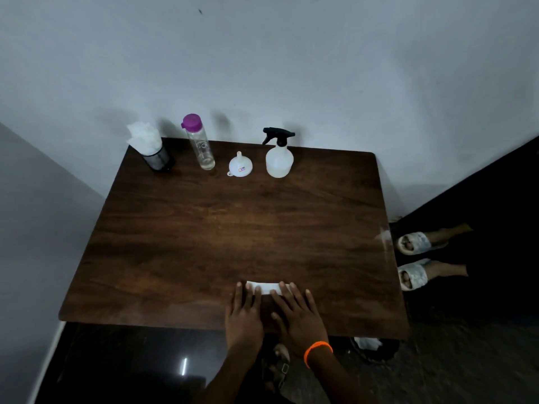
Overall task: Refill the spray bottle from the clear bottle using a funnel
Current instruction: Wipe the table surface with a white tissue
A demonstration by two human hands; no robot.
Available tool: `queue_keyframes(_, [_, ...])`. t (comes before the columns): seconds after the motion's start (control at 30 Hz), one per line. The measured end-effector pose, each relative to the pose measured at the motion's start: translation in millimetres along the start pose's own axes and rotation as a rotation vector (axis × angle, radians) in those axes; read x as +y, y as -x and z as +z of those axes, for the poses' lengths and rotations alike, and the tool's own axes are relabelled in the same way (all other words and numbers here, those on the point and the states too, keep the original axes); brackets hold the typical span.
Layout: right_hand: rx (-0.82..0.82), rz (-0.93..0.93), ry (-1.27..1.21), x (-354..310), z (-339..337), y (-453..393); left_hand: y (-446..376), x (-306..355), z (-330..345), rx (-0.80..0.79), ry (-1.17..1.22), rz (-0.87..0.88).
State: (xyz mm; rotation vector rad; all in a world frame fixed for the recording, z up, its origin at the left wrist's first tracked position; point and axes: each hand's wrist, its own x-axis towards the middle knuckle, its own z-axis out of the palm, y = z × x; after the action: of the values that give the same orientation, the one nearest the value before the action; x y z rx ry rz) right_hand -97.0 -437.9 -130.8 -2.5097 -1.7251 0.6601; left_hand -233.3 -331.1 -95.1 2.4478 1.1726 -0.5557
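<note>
Two hands, left hand [243,312] and right hand [294,313], press flat with straight fingers on a folded white tissue [267,287] at the table's [204,243] near edge, well apart from the spray bottle [279,158], funnel [240,167] and clear bottle [200,144] standing along the far edge.

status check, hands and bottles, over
Left hand and right hand flat on white tissue. Spray bottle, funnel, clear bottle untouched at far edge. Path clear.

Dark wooden table [233,228] against wall. Along far edge stood black holder of tissues [154,153], clear bottle [201,147] with purple cap, white funnel [240,166] mouth-down, spray bottle [279,158]. Folded white cloth [267,287] lay near front edge.
</note>
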Motion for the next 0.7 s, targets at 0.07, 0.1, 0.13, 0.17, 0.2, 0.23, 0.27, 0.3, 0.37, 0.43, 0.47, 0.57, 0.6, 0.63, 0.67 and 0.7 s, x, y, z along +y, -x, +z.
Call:
queue_keyframes(0.07, [-0.006, 0.018, 0.002, 12, -6, -4, -9, 12, -10, -0.005, -0.014, 0.010])
queue_keyframes(0.1, [-0.008, 0.030, -0.001, 18, -9, -8, -16, 18, -16, -0.006, -0.039, 0.022])
queue_keyframes(0.13, [-0.007, 0.046, -0.009, 23, -13, -14, -24, 23, -22, 0.000, -0.053, 0.033])
queue_keyframes(0.17, [-0.002, 0.061, -0.017, 27, -16, -21, -33, 26, -27, 0.014, -0.060, 0.039])
queue_keyframes(0.2, [0.002, 0.077, -0.024, 32, -19, -29, -43, 30, -33, 0.021, -0.066, 0.042])
queue_keyframes(0.23, [0.004, 0.097, -0.028, 35, -23, -37, -53, 34, -40, 0.025, -0.063, 0.043])
queue_keyframes(0.27, [0.007, 0.116, -0.032, 39, -27, -47, -64, 38, -46, 0.018, -0.054, 0.043])
queue_keyframes(0.3, [0.011, 0.131, -0.037, 43, -32, -57, -75, 42, -53, 0.011, -0.051, 0.046])
queue_keyframes(0.37, [0.027, 0.146, -0.047, 49, -43, -75, -97, 48, -64, 0.021, -0.063, 0.051])
queue_keyframes(0.43, [0.036, 0.159, -0.066, 57, -53, -96, -118, 54, -77, 0.044, -0.053, 0.049])
queue_keyframes(0.47, [0.042, 0.166, -0.079, 61, -59, -107, -128, 56, -84, 0.049, -0.054, 0.054])
queue_keyframes(0.57, [0.057, 0.186, -0.093, 72, -75, -138, -158, 62, -102, 0.068, -0.051, 0.085])
queue_keyframes(0.6, [0.061, 0.192, -0.095, 77, -80, -149, -169, 63, -107, 0.077, -0.045, 0.094])
queue_keyframes(0.63, [0.066, 0.198, -0.093, 82, -85, -160, -181, 64, -112, 0.086, -0.044, 0.102])
queue_keyframes(0.67, [0.073, 0.201, -0.089, 86, -90, -169, -192, 65, -116, 0.092, -0.049, 0.109])
queue_keyframes(0.7, [0.077, 0.203, -0.086, 91, -95, -179, -204, 67, -120, 0.095, -0.054, 0.114])
